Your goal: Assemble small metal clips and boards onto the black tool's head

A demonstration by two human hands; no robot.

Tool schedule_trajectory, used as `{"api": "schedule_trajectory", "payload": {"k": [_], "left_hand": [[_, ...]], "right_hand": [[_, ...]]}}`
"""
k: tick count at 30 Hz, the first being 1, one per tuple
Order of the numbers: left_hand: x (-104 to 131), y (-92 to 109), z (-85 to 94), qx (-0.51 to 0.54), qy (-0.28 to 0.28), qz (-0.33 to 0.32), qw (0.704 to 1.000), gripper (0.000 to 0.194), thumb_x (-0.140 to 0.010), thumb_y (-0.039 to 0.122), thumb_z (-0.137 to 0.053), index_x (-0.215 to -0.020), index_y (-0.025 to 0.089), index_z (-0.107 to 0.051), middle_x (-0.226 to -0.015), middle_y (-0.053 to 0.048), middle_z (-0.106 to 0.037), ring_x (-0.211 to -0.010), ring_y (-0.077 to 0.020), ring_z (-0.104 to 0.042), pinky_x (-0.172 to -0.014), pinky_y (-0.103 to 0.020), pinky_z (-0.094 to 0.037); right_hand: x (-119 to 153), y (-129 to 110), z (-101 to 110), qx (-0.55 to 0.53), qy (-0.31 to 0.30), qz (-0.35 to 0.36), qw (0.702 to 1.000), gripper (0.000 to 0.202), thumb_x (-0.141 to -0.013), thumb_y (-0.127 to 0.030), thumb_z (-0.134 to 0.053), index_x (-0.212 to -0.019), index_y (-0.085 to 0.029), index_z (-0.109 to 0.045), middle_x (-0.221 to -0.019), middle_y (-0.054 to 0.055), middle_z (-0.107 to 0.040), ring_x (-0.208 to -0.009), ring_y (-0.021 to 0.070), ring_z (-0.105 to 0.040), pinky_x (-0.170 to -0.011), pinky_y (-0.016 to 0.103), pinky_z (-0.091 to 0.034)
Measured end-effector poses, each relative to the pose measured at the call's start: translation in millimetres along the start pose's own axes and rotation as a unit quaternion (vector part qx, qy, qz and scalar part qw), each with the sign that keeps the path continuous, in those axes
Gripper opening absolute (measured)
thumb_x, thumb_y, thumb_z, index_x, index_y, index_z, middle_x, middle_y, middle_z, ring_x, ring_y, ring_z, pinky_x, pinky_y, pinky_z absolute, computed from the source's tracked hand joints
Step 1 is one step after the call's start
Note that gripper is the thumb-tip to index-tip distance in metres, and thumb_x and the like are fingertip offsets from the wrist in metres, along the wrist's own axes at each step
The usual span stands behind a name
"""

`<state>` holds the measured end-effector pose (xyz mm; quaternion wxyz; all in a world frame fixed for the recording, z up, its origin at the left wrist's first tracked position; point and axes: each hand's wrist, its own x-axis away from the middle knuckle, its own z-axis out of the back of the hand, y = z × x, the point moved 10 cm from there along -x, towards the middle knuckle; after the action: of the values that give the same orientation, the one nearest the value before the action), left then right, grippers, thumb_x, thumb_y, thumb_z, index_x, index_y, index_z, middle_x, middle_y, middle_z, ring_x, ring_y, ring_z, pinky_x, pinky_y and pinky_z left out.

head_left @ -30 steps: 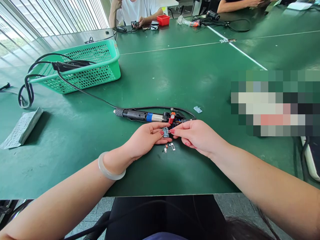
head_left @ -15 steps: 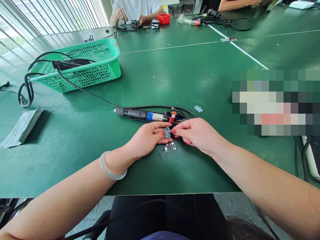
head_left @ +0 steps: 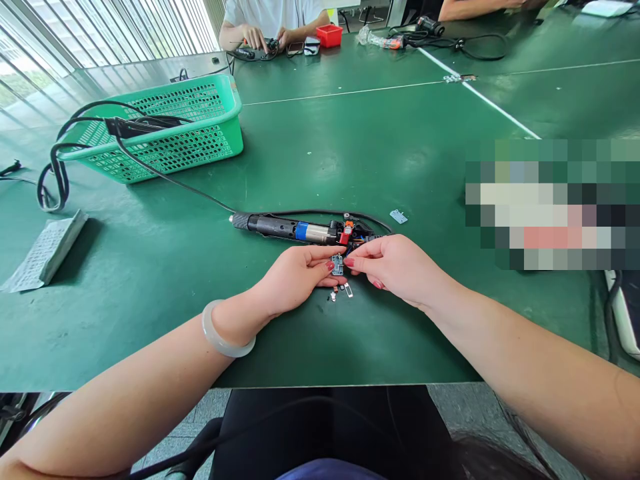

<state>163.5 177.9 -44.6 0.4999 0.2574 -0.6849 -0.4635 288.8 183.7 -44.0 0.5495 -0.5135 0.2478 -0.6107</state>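
Note:
A small grey-blue plate with cut-outs (head_left: 337, 265) lies across the fingers of my left hand (head_left: 300, 277), the thumb pressing on it. My right hand (head_left: 393, 267) pinches at the plate's right edge; whether a tiny part sits between those fingertips is hidden. Just beyond both hands lies an opened cylindrical power tool (head_left: 280, 227), black with a blue band, a silver section and red parts with wires at its right end. Below my fingers are several tiny loose parts (head_left: 334, 297), among them a small metal frame (head_left: 349, 290).
Another grey-blue plate (head_left: 399, 216) lies beyond my right hand. A green basket (head_left: 165, 143) holds black cables, one running to the tool. A paper-wrapped packet (head_left: 47, 253) is at left. Across the table a person handles parts beside a red box (head_left: 329, 36). A blurred patch covers the right.
My hands and the plate keep nearly the same pose; the whole view has shifted slightly. Across the table, the other person's hand has lowered onto the parts.

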Motion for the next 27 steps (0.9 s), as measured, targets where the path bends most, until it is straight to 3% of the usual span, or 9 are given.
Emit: {"api": "schedule_trajectory", "payload": {"k": [13,20,27], "left_hand": [[0.8,1.1,-1.0,-0.026,0.003,-0.001,1.0,0.038,-0.084,0.01,-0.059,-0.122,0.01,-0.059,-0.091,-0.009,-0.074,-0.079,-0.0138,-0.071,-0.084,-0.03,-0.057],[-2.8,1.1,0.7,-0.017,-0.014,-0.022,1.0,0.034,-0.084,0.009,-0.058,-0.118,0.013,-0.058,-0.063,0.002,-0.066,-0.077,-0.015,-0.071,-0.082,-0.03,-0.055],[-3.8,2.0,1.1,-0.025,-0.012,-0.031,0.999,0.032,-0.085,0.009,-0.057,-0.116,0.013,-0.056,-0.068,0.0,-0.068,-0.075,-0.0144,-0.071,-0.079,-0.028,-0.055]], "right_hand": [[3.7,-7.8,0.1,0.051,-0.001,0.019,0.999,0.023,-0.079,-0.037,-0.061,-0.073,-0.016,-0.069,-0.042,-0.004,-0.049,-0.039,0.0076,-0.04,-0.044,0.023,-0.031],[3.1,-10.4,0.1,0.048,0.006,0.038,0.998,0.021,-0.078,-0.036,-0.061,-0.073,-0.017,-0.07,-0.046,-0.004,-0.052,-0.038,0.0077,-0.041,-0.044,0.024,-0.03],[4.3,-13.8,1.6,0.058,0.015,0.056,0.997,0.023,-0.077,-0.037,-0.061,-0.076,-0.018,-0.073,-0.047,-0.003,-0.054,-0.039,0.0081,-0.041,-0.043,0.025,-0.028]]}}
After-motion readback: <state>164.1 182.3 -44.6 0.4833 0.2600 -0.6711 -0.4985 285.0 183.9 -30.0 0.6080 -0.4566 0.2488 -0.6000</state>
